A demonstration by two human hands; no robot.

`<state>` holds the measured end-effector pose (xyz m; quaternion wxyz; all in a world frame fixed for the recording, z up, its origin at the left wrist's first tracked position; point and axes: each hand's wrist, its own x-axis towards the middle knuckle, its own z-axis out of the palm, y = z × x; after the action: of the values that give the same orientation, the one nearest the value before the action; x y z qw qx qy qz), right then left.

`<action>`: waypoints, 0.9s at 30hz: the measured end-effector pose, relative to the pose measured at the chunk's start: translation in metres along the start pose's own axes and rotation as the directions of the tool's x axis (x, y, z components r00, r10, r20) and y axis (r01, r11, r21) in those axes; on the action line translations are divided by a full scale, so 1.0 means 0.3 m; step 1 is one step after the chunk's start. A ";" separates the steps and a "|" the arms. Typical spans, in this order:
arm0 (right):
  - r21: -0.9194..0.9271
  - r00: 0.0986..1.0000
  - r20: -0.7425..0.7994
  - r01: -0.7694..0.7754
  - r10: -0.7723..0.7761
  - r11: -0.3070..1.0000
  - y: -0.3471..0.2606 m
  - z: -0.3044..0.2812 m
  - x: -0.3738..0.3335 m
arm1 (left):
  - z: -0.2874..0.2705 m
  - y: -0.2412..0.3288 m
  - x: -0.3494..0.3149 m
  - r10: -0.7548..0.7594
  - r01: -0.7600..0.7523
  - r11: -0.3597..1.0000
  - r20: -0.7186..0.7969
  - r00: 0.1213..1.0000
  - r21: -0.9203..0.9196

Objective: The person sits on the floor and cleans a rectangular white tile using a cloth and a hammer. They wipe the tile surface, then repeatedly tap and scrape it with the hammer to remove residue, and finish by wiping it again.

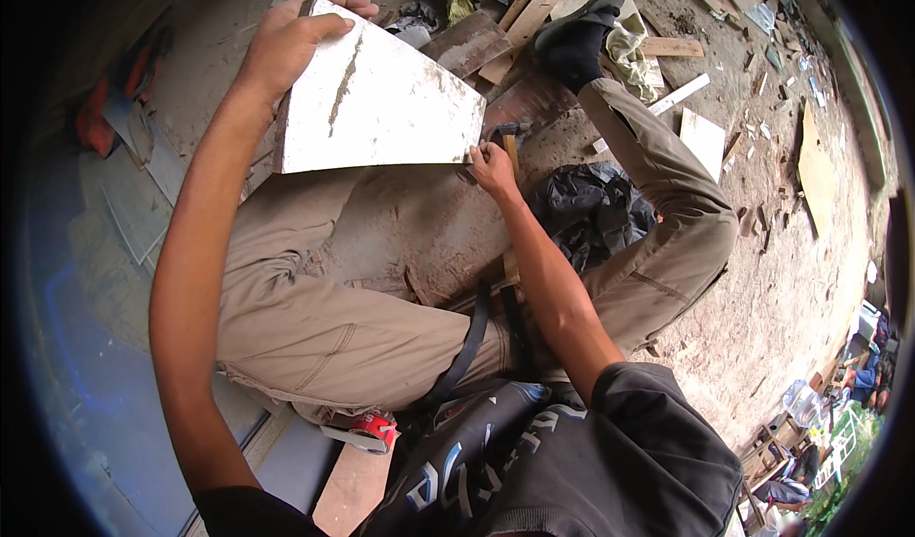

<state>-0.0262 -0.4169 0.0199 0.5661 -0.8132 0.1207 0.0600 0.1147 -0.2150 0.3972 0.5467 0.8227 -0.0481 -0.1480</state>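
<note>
A white-faced board (381,99) with scuffs and a long dark streak is raised above my lap, tilted. My left hand (286,41) grips its upper left edge, the thumb on the white face and the fingers round the far side. At the lower right corner, my right hand (493,169) is closed on the board in a pinch. Just beyond the right hand is a hammer (511,146) with a wooden handle, partly hidden by that hand. A crumpled black plastic bag (583,208) lies to the right, between my right forearm and bent right leg.
Wood offcuts (529,22) and rubble are strewn over the dirt floor ahead and to the right. A pale plywood piece (816,175) lies at the far right. Beside my left thigh sit a red container (374,432) and a blue-grey panel (105,365). Something orange (95,122) is far left.
</note>
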 end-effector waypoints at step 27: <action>0.262 0.997 -0.053 -0.032 0.048 0.964 -0.065 -0.001 0.012 | -0.001 0.004 -0.002 -0.014 0.013 1.000 0.020 1.000 0.009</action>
<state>-0.0175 -0.4112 0.0368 0.6633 -0.7303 0.1605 0.0311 0.1142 -0.2151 0.3985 0.5414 0.8240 -0.0488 -0.1598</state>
